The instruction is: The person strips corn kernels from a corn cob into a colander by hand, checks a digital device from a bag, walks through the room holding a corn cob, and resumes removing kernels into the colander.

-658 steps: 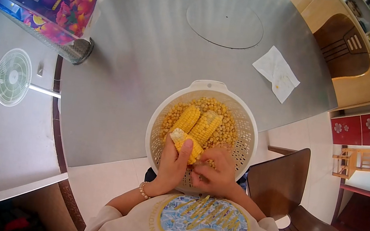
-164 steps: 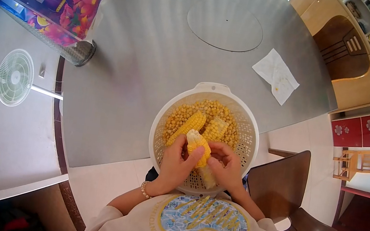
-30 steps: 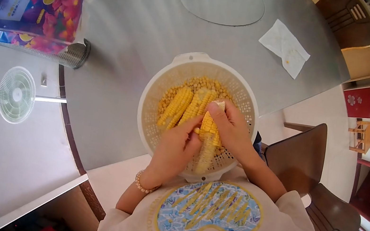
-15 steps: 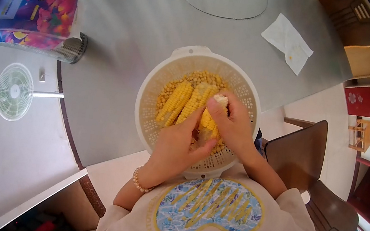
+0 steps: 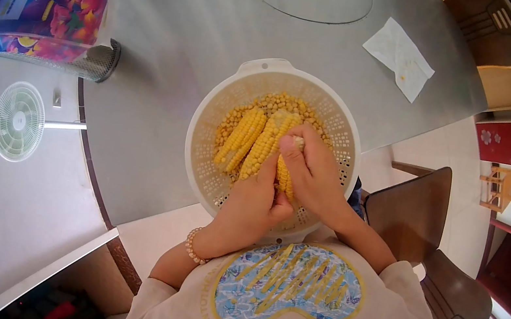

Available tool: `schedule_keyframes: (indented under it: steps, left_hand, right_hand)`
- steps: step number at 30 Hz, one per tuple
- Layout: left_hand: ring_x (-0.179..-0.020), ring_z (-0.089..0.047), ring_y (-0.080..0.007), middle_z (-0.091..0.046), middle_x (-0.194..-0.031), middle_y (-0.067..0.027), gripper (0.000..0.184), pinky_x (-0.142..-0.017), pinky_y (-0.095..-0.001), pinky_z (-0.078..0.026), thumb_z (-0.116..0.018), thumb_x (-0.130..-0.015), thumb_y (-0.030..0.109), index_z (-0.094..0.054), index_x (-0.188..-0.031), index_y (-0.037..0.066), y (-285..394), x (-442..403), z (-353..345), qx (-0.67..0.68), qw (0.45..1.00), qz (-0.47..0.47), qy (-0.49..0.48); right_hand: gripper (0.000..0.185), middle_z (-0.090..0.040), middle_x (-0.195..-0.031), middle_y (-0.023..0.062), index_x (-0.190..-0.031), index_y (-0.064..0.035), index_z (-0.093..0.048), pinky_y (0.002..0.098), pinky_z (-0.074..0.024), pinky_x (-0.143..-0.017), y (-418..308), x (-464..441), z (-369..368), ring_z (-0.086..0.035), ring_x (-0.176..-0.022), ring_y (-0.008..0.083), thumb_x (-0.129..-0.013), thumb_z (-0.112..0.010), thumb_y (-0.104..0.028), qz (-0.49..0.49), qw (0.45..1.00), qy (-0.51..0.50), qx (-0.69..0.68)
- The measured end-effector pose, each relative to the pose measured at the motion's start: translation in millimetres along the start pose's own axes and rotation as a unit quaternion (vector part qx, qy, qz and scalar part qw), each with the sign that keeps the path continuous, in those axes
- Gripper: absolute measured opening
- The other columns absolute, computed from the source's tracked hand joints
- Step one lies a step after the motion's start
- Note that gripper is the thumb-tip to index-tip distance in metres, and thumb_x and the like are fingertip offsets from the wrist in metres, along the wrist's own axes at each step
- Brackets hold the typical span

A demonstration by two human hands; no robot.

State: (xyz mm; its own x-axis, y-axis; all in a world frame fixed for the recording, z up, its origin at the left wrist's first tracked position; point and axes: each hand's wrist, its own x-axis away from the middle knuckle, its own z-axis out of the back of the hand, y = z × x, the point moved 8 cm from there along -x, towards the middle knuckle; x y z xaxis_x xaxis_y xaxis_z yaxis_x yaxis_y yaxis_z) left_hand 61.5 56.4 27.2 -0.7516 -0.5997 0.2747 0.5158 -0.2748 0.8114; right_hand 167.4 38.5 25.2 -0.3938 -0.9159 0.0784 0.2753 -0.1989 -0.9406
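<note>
A white perforated colander [image 5: 200,151] holds loose yellow kernels [image 5: 284,103] and two ears of corn, one at the left [image 5: 241,137] and one beside it [image 5: 268,138]. Over the colander's near right part, my right hand [image 5: 314,175] is wrapped round the upper end of another corn cob [image 5: 284,178]. My left hand [image 5: 254,204], with a beaded bracelet at the wrist, is closed round the lower part of the same cob. Its fingertips are partly hidden behind the thumb and cob.
The colander is at the near edge of a grey table [image 5: 160,92]. A crumpled white tissue [image 5: 402,59] lies at the right. Colourful packaging [image 5: 60,5] sits in a mesh basket [image 5: 106,61] at the left. Brown chairs [image 5: 413,206] stand at the right; a fan [image 5: 18,121] is at the left.
Compared with half a second ago, my left fingers have closed in on the cob and my right hand covers more of its top. Earlier, my left hand held a cob's upper end; now my right does.
</note>
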Motion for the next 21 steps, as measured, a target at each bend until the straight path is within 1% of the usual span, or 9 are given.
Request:
schedule_keyframes:
  steps: [2, 5, 9, 11, 12, 14, 15, 17, 21]
  left_hand:
    - [-0.058, -0.057, -0.0354, -0.057, -0.069, -0.021, 0.051, -0.054, -0.041, -0.044, -0.053, -0.076, 0.005, -0.04, -0.125, -0.002, -1.9, 1.1, 1.6, -0.002, 1.0, -0.006, 0.03]
    - [-0.061, -0.057, -0.038, -0.057, -0.07, -0.0225, 0.053, -0.056, -0.0427, -0.045, -0.05, -0.077, 0.004, -0.038, -0.128, -0.002, -2.2, 1.6, -0.1, 0.001, 0.999, -0.024, 0.035]
    - [-0.062, -0.057, -0.0408, -0.058, -0.072, -0.0231, 0.054, -0.057, -0.0442, -0.045, -0.049, -0.078, 0.003, -0.036, -0.13, -0.002, -1.0, 1.7, 1.1, -0.009, 0.999, -0.032, 0.023]
    - [-0.068, -0.059, -0.037, -0.059, -0.079, -0.0224, 0.05, -0.06, -0.0398, -0.047, -0.047, -0.079, 0.001, -0.039, -0.128, -0.003, -0.4, 2.0, 1.1, -0.036, 0.999, -0.018, 0.006]
    - [-0.068, -0.059, -0.037, -0.059, -0.079, -0.0224, 0.05, -0.06, -0.0398, -0.047, -0.047, -0.079, 0.001, -0.039, -0.128, -0.003, -3.1, 0.9, 3.4, -0.036, 0.999, -0.017, 0.007]
    - [-0.075, -0.06, -0.0282, -0.06, -0.086, -0.0192, 0.044, -0.066, -0.0336, -0.048, -0.047, -0.081, 0.0, -0.044, -0.124, -0.003, 1.5, -0.4, 12.1, 0.05, 0.995, -0.086, 0.031]
    - [-0.075, -0.06, -0.0282, -0.06, -0.086, -0.0192, 0.044, -0.066, -0.0336, -0.048, -0.047, -0.081, 0.0, -0.044, -0.124, -0.003, 0.4, 0.6, 15.0, 0.049, 0.995, -0.086, 0.032]
    - [-0.084, -0.061, -0.0344, -0.061, -0.092, -0.0189, 0.036, -0.075, -0.0371, -0.048, -0.05, -0.083, 0.005, -0.048, -0.119, 0.0, -5.9, 2.4, 16.1, 0.107, 0.993, -0.043, 0.02]
    - [-0.083, -0.061, -0.0324, -0.061, -0.09, -0.0178, 0.032, -0.074, -0.0352, -0.048, -0.051, -0.086, 0.01, -0.049, -0.116, -0.001, 1.6, 2.7, 15.3, 0.161, 0.986, -0.03, 0.03]
  right_hand:
    - [0.026, -0.057, -0.079, 0.0188, -0.092, -0.0012, -0.051, 0.0409, -0.0435, -0.064, 0.3, -0.2, 0.5, -0.057, -0.072, 0.0356, -0.093, -0.048, -0.027, 0.005, 1.0, 0.012, -0.005]
    - [0.024, -0.056, -0.078, 0.0186, -0.093, -0.0012, -0.051, 0.0405, -0.0436, -0.064, -1.0, 0.4, 2.1, -0.056, -0.071, 0.0354, -0.094, -0.047, -0.025, 0.031, 0.999, 0.024, -0.009]
    - [0.023, -0.056, -0.079, 0.0183, -0.094, -0.0012, -0.051, 0.0396, -0.0436, -0.064, 0.4, 1.8, 3.0, -0.056, -0.071, 0.0332, -0.094, -0.046, -0.023, 0.031, 0.999, 0.022, -0.033]
    - [0.02, -0.055, -0.076, 0.0144, -0.095, -0.0011, -0.05, 0.0356, -0.0429, -0.063, 1.1, 3.0, 3.9, -0.055, -0.068, 0.0253, -0.095, -0.045, -0.021, 0.023, 0.998, 0.03, -0.05]
    - [0.02, -0.055, -0.076, 0.0144, -0.095, -0.0011, -0.05, 0.0356, -0.0429, -0.063, 3.1, 2.7, 2.9, -0.055, -0.068, 0.0253, -0.095, -0.045, -0.021, 0.023, 0.998, 0.029, -0.051]
    - [0.019, -0.052, -0.074, 0.0101, -0.095, -0.001, -0.049, 0.0318, -0.0417, -0.062, 9.3, 2.0, 6.9, -0.052, -0.066, 0.0181, -0.096, -0.043, -0.019, 0.034, 0.986, 0.047, -0.156]
    - [0.019, -0.052, -0.074, 0.0101, -0.095, -0.001, -0.049, 0.0318, -0.0417, -0.062, 8.6, -0.3, 7.2, -0.052, -0.066, 0.0181, -0.096, -0.043, -0.019, 0.035, 0.986, 0.046, -0.157]
    - [0.018, -0.05, -0.072, 0.0076, -0.095, -0.0011, -0.049, 0.0295, -0.0407, -0.062, 5.4, -2.5, 12.3, -0.049, -0.065, 0.015, -0.096, -0.041, -0.018, 0.043, 0.988, 0.06, -0.137]
    - [0.019, -0.051, -0.072, 0.009, -0.096, -0.0009, -0.049, 0.0299, -0.041, -0.062, 8.6, -2.9, 16.5, -0.05, -0.065, 0.0158, -0.096, -0.043, -0.019, 0.018, 0.992, 0.062, -0.111]
